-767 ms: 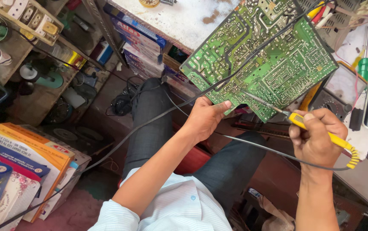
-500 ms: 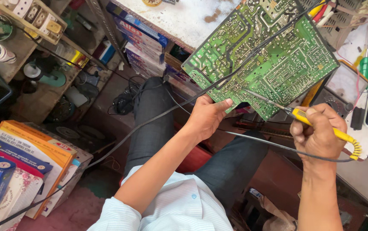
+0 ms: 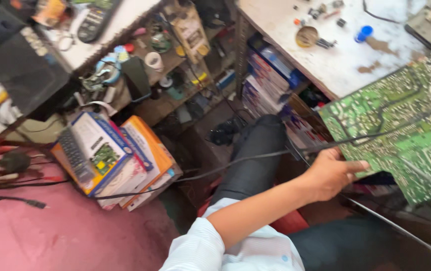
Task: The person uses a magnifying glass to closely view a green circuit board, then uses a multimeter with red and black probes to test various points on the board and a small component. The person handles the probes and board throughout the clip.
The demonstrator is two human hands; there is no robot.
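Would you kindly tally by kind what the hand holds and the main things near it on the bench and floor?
Green circuit board, held by the left hand: 1
Black cable across the lap: 1
Blue cap on the bench: 1
Remote control: 1
Total: 4

floor: pink mat (image 3: 60, 236) | cluttered wooden shelves (image 3: 175, 65) | stained white workbench (image 3: 325, 55) | daylight

view: one camera on the person's head
facing: down and to the left, tilted
near: left hand (image 3: 328, 175) on the green board (image 3: 401, 125)
far: white table (image 3: 325, 55) at top, boxes (image 3: 110, 160) on the left
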